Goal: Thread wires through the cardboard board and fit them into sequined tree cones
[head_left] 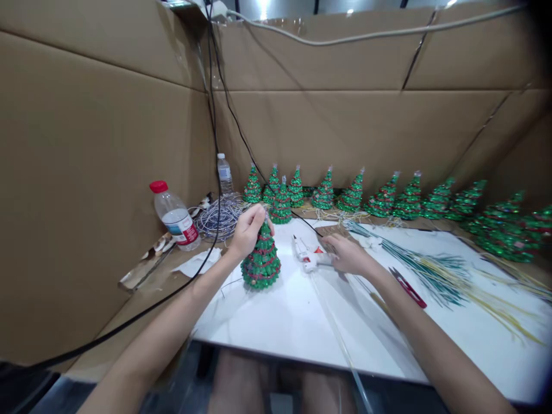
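My left hand [249, 229] is closed around the tip of a small green Christmas tree [261, 264] with red garlands, which stands upright on the white table; the fingers hide its top. To the right, my right hand [348, 254] is closed on the handle of a white hot glue gun [311, 260]. The gun's nozzle points away from me, left of the hand. From its rear a long clear glue stick [338, 333] runs over the table's front edge. A thin wire [230, 284] lies by the tree's base.
Several finished trees [353, 192] line the cardboard wall [328, 121]. Green and yellow wires [435, 276] and red-handled snips [407, 286] lie on the right. On the left are a red-capped bottle [176, 218], a clear bottle [225, 175], coiled wire [218, 217] and a hanging black cable [214, 115].
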Motion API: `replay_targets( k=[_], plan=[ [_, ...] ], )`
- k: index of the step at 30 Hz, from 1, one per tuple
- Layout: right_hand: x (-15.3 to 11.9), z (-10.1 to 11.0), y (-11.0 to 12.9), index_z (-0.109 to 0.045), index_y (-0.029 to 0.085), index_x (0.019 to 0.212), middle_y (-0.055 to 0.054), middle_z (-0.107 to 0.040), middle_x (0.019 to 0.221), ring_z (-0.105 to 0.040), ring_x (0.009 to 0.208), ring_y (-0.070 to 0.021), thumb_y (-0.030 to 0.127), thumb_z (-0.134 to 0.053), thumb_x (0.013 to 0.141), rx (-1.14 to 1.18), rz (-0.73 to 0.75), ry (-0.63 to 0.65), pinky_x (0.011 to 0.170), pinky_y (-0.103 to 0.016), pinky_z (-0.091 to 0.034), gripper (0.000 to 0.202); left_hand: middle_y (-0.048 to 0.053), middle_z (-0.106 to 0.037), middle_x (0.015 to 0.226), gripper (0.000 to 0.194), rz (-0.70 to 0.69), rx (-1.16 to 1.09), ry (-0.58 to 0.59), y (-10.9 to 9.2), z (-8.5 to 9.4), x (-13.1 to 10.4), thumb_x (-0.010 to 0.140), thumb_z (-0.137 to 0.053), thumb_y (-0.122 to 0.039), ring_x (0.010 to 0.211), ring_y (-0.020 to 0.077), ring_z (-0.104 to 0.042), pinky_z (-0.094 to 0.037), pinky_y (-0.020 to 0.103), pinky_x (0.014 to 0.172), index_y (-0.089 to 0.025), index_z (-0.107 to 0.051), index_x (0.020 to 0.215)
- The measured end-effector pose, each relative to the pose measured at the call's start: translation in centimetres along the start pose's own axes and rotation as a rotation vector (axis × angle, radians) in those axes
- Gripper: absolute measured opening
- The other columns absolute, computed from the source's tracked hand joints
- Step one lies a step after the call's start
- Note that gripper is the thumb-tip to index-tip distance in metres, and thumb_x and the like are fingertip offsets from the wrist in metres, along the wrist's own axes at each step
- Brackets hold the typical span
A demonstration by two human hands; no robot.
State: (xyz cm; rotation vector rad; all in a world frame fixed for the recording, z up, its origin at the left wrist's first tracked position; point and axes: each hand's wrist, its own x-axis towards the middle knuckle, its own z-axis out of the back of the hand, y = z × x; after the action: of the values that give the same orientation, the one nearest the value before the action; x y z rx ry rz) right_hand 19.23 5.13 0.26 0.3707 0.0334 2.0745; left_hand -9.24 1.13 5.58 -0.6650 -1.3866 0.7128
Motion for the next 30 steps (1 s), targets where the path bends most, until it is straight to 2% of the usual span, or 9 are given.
replay_targets(
  k=[3,8,12,15,18,23,30],
  plan=[
    [-1.0,-1.6,-0.7,-0.060,0.021,0.125,-0.011,-0.063,0.118,-0.059,0.104,-0.0262,0.002,-0.057,0.064,-0.023,0.073,0.087,0.081,-0.032,-0.043,0.064,0.001,-0.061,0.057,0.041,-0.007,0.012,-0.040,0.7,-0.8,-1.1,0.093,-0.047,-0.053,0.055,0.0145,-0.054,-0.043,0.029,0.062,-0.020,-0.050,0.068],
    [-1.5,-2.6,-0.4,-0.058,0.017,0.125,-0.013,-0.062,0.111,-0.056,0.105,-0.0253,0.003,-0.049,0.076,-0.056,0.139,0.079,0.084,-0.033,-0.041,0.052,0.000,-0.061,0.059,0.038,-0.016,0.007,-0.106,1.9,-2.2,-1.6,0.094,-0.044,-0.051,0.057,0.0147,-0.055,-0.045,0.030,0.066,-0.021,-0.048,0.071],
    [-1.6,-2.4,0.1,-0.059,0.017,0.119,-0.013,-0.062,0.108,-0.053,0.106,-0.0266,0.001,-0.048,0.077,-0.065,0.117,-0.018,0.084,-0.033,-0.039,0.046,0.001,-0.062,0.061,0.035,-0.006,0.007,-0.090,2.4,-2.6,-1.3,0.095,-0.042,-0.046,0.057,0.0146,-0.055,-0.045,0.030,0.066,-0.020,-0.050,0.073],
    [-1.8,-1.9,0.3,-0.058,0.019,0.118,-0.012,-0.064,0.109,-0.054,0.106,-0.0266,0.003,-0.050,0.077,-0.030,0.061,-0.123,0.078,-0.031,-0.040,0.045,0.003,-0.066,0.069,0.025,-0.008,0.005,-0.036,2.5,-2.3,-1.4,0.089,-0.050,-0.041,0.063,0.0160,-0.057,-0.046,0.031,0.069,-0.020,-0.052,0.076],
    [-2.1,-1.3,0.4,-0.058,0.022,0.118,-0.008,-0.067,0.112,-0.058,0.105,-0.0256,0.010,-0.052,0.080,0.042,-0.014,-0.249,0.075,-0.029,-0.041,0.041,0.005,-0.068,0.080,0.020,-0.019,0.011,0.009,2.6,-1.9,-1.8,0.079,-0.058,-0.038,0.073,0.0191,-0.060,-0.046,0.033,0.073,-0.019,-0.052,0.082],
    [-2.4,-0.8,0.4,-0.060,0.026,0.116,-0.004,-0.073,0.103,-0.067,0.087,-0.0239,0.027,-0.054,0.085,0.182,-0.122,-0.416,0.066,-0.028,-0.041,0.032,0.004,-0.068,0.086,0.016,0.005,0.054,0.025,2.7,-1.7,-2.8,0.082,-0.058,-0.029,0.078,0.0190,-0.060,-0.045,0.032,0.075,-0.020,-0.050,0.093],
    [-2.4,-0.7,0.3,-0.065,0.026,0.109,-0.002,-0.075,0.085,-0.068,0.072,-0.0232,0.036,-0.060,0.082,0.331,-0.198,-0.485,0.056,-0.026,-0.038,0.029,0.004,-0.063,0.094,0.016,0.001,0.075,0.055,3.3,-2.0,-3.5,0.088,-0.052,-0.027,0.085,0.0190,-0.058,-0.045,0.034,0.082,-0.021,-0.048,0.103]
  ],
)
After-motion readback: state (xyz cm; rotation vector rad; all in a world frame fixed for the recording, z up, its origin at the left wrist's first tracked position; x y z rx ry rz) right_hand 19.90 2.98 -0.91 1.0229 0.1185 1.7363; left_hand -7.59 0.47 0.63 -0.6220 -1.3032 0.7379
